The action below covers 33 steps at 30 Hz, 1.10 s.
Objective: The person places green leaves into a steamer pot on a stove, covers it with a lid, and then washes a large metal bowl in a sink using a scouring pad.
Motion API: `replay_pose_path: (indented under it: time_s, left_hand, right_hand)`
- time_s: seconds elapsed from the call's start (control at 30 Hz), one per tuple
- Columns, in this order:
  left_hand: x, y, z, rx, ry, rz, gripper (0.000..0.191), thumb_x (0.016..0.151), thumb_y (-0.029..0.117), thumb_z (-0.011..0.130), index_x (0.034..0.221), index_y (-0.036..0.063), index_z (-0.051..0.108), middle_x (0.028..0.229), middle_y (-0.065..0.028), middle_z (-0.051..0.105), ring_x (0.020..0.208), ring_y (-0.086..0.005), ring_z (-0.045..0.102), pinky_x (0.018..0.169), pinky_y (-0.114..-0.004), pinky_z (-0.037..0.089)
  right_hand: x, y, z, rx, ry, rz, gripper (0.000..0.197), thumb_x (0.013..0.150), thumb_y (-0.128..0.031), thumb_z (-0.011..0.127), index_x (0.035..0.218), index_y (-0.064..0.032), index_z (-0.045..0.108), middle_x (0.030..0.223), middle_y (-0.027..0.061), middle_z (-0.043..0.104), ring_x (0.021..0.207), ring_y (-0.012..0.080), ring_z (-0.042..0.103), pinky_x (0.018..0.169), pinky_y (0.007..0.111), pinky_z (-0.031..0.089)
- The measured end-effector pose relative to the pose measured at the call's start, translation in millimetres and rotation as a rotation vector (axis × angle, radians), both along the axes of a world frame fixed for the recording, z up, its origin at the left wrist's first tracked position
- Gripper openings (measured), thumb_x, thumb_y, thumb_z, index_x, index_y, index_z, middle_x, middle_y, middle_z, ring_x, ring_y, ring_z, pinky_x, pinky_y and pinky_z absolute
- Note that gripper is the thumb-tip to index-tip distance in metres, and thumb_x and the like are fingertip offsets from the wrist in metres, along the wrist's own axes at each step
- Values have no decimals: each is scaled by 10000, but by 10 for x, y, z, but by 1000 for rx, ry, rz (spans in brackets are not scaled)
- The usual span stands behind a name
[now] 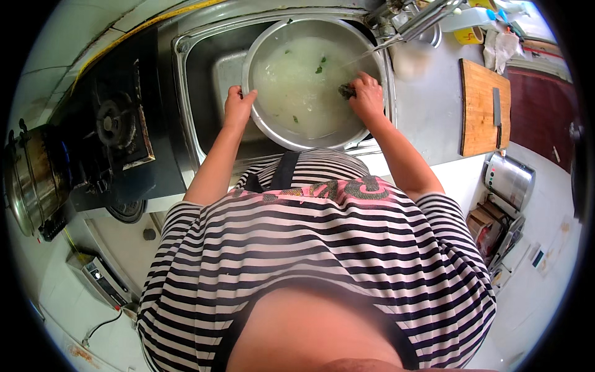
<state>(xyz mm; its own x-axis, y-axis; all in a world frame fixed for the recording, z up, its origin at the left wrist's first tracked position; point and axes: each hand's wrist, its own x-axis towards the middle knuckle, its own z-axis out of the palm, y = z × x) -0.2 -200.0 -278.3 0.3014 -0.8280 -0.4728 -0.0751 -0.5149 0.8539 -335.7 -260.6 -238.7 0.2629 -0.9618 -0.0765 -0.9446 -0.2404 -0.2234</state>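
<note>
A large round metal basin [247, 69] sits over the sink [204, 60], filled with cloudy, greenish water. Several green leaf bits [319, 69] float in it. My left hand [238, 107] grips the basin's left rim, the thumb on top and the fingers outside. Inside the basin, at its right side, my right hand [367, 95] holds a dark scouring pad [346, 91], probably of steel wool. Water runs from the faucet [430, 21] at the upper right into the basin near my right hand.
Right of the sink, a wooden cutting board [479, 107] bears a knife [497, 107]. Bottles [469, 19], tape rolls [468, 36] and a white cloth [501, 49] lie behind. At left are a gas stove burner [109, 122] and a large metal pot [32, 176].
</note>
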Motion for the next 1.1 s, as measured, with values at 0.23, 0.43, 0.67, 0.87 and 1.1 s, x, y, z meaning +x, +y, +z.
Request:
replay_pose_path:
  time_s: [0.23, 0.43, 0.67, 0.87, 1.1]
  left_hand:
    - [-112, -109, 259, -19, -264, -65, 360, 716, 188, 652, 966, -33, 515, 897, -194, 624, 808, -297, 620, 730, -363, 473]
    - [-16, -126, 7, -136, -377, -59, 295, 689, 155, 612, 917, -9, 521, 839, -205, 616, 781, -328, 614, 710, -380, 470]
    - [249, -390, 540, -275, -440, -144, 230, 668, 111, 565, 858, -18, 545, 776, -183, 612, 716, -294, 605, 663, -358, 462]
    - [308, -648, 1349, -204, -352, -282, 221, 659, 87, 567, 845, -27, 533, 709, -112, 548, 581, -207, 511, 536, -321, 393]
    - [125, -1049, 2322, 45, -270, -380, 215, 711, 257, 575, 707, 56, 500, 593, -30, 448, 475, -124, 391, 402, -278, 273]
  right_hand:
    - [-429, 329, -78, -28, -412, -521, 279, 611, -160, 630, 861, -47, 577, 1125, 168, 504, 1103, 322, 426, 950, 395, 333]
    - [-248, 377, -16, -118, -373, -596, 297, 616, -191, 629, 855, -26, 564, 1147, 212, 479, 1071, 352, 440, 929, 386, 360]
    - [21, 600, -45, 138, -437, -741, 372, 626, -247, 636, 923, -36, 558, 1105, 212, 528, 1041, 368, 502, 906, 394, 395]
    - [301, 688, -233, 381, -506, -785, 473, 641, -287, 623, 986, 31, 565, 920, 204, 618, 889, 307, 599, 787, 356, 457]
    - [727, 577, -98, 900, -582, -564, 390, 650, -283, 643, 890, 23, 617, 917, 162, 626, 831, 282, 607, 703, 373, 475]
